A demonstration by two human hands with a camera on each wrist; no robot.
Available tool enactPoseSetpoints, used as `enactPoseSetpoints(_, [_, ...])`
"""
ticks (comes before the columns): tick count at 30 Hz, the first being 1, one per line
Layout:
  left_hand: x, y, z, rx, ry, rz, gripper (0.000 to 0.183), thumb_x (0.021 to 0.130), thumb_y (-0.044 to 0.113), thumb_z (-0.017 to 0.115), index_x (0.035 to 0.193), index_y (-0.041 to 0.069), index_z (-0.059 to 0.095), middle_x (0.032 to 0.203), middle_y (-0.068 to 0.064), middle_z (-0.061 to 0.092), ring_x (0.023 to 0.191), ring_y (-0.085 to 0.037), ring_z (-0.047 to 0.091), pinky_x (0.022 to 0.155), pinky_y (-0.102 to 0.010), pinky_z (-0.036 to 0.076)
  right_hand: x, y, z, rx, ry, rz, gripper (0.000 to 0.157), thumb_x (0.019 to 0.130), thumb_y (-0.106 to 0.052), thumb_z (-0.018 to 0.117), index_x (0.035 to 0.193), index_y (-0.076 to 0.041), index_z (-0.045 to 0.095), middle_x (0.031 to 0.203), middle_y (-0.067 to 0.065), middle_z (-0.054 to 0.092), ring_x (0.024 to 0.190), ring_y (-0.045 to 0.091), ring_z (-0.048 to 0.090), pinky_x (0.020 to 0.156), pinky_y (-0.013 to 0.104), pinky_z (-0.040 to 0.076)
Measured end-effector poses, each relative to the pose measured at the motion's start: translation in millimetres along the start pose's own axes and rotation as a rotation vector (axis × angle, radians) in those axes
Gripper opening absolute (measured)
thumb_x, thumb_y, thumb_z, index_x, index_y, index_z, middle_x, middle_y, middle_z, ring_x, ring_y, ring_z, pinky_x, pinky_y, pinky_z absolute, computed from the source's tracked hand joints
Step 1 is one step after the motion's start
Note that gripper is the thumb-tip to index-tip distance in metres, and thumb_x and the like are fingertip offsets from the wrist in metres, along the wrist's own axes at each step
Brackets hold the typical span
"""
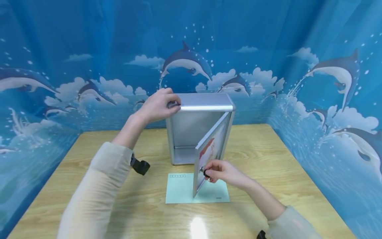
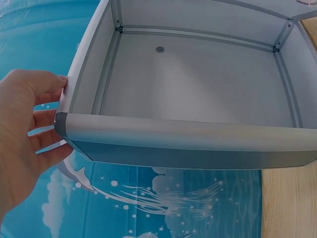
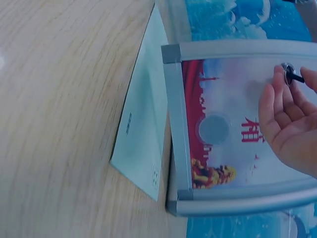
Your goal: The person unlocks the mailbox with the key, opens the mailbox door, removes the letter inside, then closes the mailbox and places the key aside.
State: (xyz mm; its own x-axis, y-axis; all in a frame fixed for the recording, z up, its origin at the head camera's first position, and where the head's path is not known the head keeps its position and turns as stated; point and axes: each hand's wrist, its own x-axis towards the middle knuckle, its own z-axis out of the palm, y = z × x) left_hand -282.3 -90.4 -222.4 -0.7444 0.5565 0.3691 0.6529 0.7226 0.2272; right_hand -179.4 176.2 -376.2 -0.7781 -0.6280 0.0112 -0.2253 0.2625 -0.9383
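A silver metal mailbox (image 1: 194,129) stands upright on the table, its inside bare. Its door (image 3: 223,158) hangs ajar on the right and has a printed picture with red lettering. At the upper left corner, my left hand (image 1: 159,106) grips the frame; the left wrist view shows the thumb side at the rim and the other fingers (image 2: 44,136) spread along the corner. My right hand (image 1: 225,172) pinches a black-headed key (image 3: 297,78) in the lock at the door's free edge. Beneath the door lies a pale green envelope (image 1: 180,189), partly covered by it.
The wooden table (image 1: 149,212) meets blue dolphin-print curtains (image 1: 119,49) behind and at both sides. A black wrist camera (image 1: 141,166) sticks out from the left sleeve. The open door juts forward over the envelope.
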Motion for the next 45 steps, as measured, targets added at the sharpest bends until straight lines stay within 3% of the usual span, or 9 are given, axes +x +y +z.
enactPoseSetpoints(6, [-1.8, -0.7, 1.9, -0.003, -0.010, -0.019, 0.020, 0.091, 0.025, 0.059, 0.103, 0.012, 0.067, 0.091, -0.004, 0.051, 0.081, -0.021, 0.044, 0.069, -0.034, 0.040, 15, -1, 13.7, -0.016, 0.075, 0.006, 0.021, 0.093, -0.014, 0.055, 0.102, 0.005, 0.058, 0.082, 0.017, 0.062, 0.069, 0.019, 0.061, 0.068, 0.044, 0.053])
enactPoseSetpoints(15, [-2.1, 0.1, 3.7, 0.001, 0.006, 0.001, 0.019, 0.091, 0.024, 0.059, 0.102, 0.012, 0.067, 0.090, -0.004, 0.052, 0.079, -0.020, 0.044, 0.068, -0.033, 0.040, 28, -5, 24.6, 0.014, 0.152, 0.047, 0.028, 0.096, -0.021, 0.052, 0.109, 0.003, 0.057, 0.094, 0.012, 0.063, 0.085, 0.035, 0.060, 0.069, 0.036, 0.053])
enactPoseSetpoints(22, [-1.2, 0.1, 3.5, 0.011, 0.027, 0.014, 0.018, 0.090, 0.024, 0.060, 0.101, 0.011, 0.068, 0.089, -0.004, 0.052, 0.080, -0.020, 0.044, 0.069, -0.033, 0.040, 40, -9, 26.3, 0.118, 0.179, 0.133, 0.030, 0.094, -0.017, 0.053, 0.111, 0.007, 0.055, 0.098, 0.012, 0.061, 0.087, 0.027, 0.060, 0.071, 0.035, 0.053])
enactPoseSetpoints(25, [-0.4, -0.2, 2.5, 0.022, 0.035, 0.022, 0.018, 0.090, 0.023, 0.060, 0.100, 0.011, 0.068, 0.089, -0.004, 0.052, 0.080, -0.020, 0.044, 0.069, -0.033, 0.039, 47, -10, 27.7, 0.188, 0.195, 0.164, 0.032, 0.093, -0.019, 0.055, 0.111, 0.008, 0.054, 0.097, 0.012, 0.062, 0.089, 0.031, 0.059, 0.073, 0.036, 0.053])
enactPoseSetpoints(29, [-0.3, -0.4, 0.4, 0.027, 0.048, 0.033, 0.017, 0.090, 0.022, 0.059, 0.099, 0.011, 0.068, 0.088, -0.004, 0.052, 0.080, -0.020, 0.044, 0.069, -0.033, 0.039, 55, -12, 30.5, 0.252, 0.228, 0.173, 0.031, 0.093, -0.019, 0.056, 0.111, 0.007, 0.054, 0.096, 0.013, 0.062, 0.088, 0.033, 0.059, 0.076, 0.042, 0.052])
enactPoseSetpoints(35, [0.5, -0.5, -0.3, 0.014, 0.055, 0.050, 0.017, 0.090, 0.022, 0.059, 0.100, 0.011, 0.068, 0.089, -0.004, 0.053, 0.080, -0.020, 0.043, 0.070, -0.034, 0.038, 70, -12, 34.9, 0.315, 0.294, 0.173, 0.029, 0.093, -0.015, 0.055, 0.111, 0.009, 0.053, 0.094, 0.011, 0.059, 0.080, 0.021, 0.059, 0.076, 0.045, 0.052])
enactPoseSetpoints(45, [-2.4, -0.3, 3.5, 0.020, 0.049, 0.024, 0.017, 0.090, 0.022, 0.059, 0.100, 0.011, 0.067, 0.091, -0.003, 0.054, 0.083, -0.020, 0.044, 0.072, -0.034, 0.039, 88, -7, 41.5, 0.141, 0.398, 0.081, 0.026, 0.093, -0.016, 0.056, 0.105, 0.007, 0.057, 0.085, 0.013, 0.065, 0.074, 0.023, 0.063, 0.068, 0.037, 0.054])
